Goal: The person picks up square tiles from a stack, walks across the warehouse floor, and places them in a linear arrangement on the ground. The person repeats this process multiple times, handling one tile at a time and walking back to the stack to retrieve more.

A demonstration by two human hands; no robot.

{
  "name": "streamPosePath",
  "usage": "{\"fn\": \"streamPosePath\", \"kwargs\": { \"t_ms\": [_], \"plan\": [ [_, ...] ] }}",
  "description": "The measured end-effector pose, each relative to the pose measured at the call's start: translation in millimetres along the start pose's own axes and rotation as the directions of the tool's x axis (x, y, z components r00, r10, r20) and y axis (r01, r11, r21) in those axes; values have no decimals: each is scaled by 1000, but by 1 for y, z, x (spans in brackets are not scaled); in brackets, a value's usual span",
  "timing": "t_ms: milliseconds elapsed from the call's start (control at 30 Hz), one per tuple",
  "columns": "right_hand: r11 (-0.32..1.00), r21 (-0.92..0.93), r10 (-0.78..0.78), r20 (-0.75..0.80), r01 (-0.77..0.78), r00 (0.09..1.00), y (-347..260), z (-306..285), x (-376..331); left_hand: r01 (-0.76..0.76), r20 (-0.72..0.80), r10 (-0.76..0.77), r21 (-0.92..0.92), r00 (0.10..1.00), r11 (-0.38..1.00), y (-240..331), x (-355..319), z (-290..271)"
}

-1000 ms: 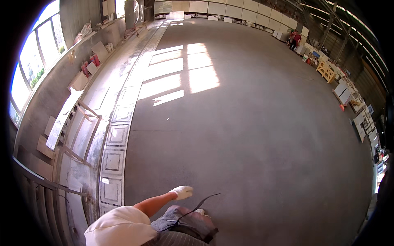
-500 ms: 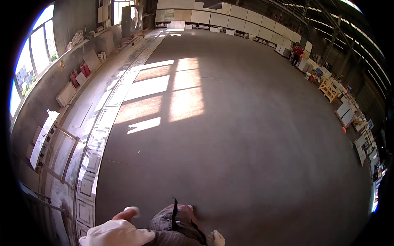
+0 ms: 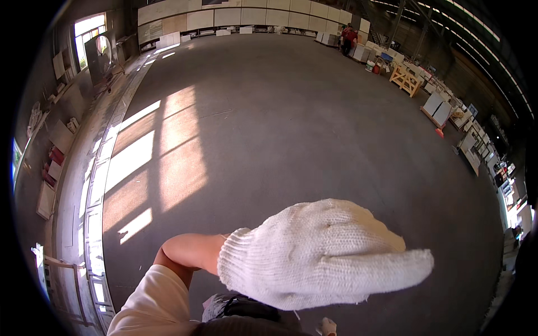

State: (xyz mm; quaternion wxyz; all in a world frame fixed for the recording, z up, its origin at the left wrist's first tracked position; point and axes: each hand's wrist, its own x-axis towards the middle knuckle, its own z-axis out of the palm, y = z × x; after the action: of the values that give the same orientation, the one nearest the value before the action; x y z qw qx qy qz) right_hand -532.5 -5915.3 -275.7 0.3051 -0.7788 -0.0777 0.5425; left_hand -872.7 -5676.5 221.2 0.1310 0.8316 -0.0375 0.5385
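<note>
My left hand (image 3: 319, 252), in a white knitted glove (image 3: 280, 252), is raised across the lower middle of the view and pointing right. Its back faces me. The thumb lies straight along the near side, while the other fingers bend away and their tips are hidden. Nothing shows sticking out of that hand, but its palm side is out of sight. The bare forearm (image 3: 193, 249) rises from a white sleeve (image 3: 157, 297). Low at the bottom edge, my right hand (image 3: 328, 326) shows only as a small pale patch, its fingers too little seen to read.
A wide grey floor (image 3: 263, 123) spreads ahead, with window light across its left part. White panels (image 3: 202, 19) line the far wall. A person in red (image 3: 348, 40) stands far off to the right, near a wooden frame (image 3: 406, 80) and stacked slabs (image 3: 436, 109).
My left hand has come up from the lower edge to the middle front, now large in view. The view has turned right, so the windows and sunlit patch sit further left.
</note>
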Motion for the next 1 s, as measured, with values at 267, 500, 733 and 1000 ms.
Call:
{"fn": "streamPosePath", "kwargs": {
  "t_ms": [267, 500, 733, 1000],
  "plan": [
    [865, 79, -445, 577, 496, 684, -438, 288, 147, -196, -224, 287, 356, 931, 914, -218, 38, -101],
    [969, -26, -194, 542, 247, 818, -615, 364, 288, -151, -502, 414, 483, 760, 863, -493, 16, -192],
    [980, -197, 77, 265, -25, 961, -805, 415, 381, 467, -120, -465, 437, 877, 769, -846, -13, -183],
    [980, -190, 105, 226, -62, 968, -1068, 536, 559, 573, 404, -913, 761, -55, 303, -1191, -182, -189]
  ]
}}
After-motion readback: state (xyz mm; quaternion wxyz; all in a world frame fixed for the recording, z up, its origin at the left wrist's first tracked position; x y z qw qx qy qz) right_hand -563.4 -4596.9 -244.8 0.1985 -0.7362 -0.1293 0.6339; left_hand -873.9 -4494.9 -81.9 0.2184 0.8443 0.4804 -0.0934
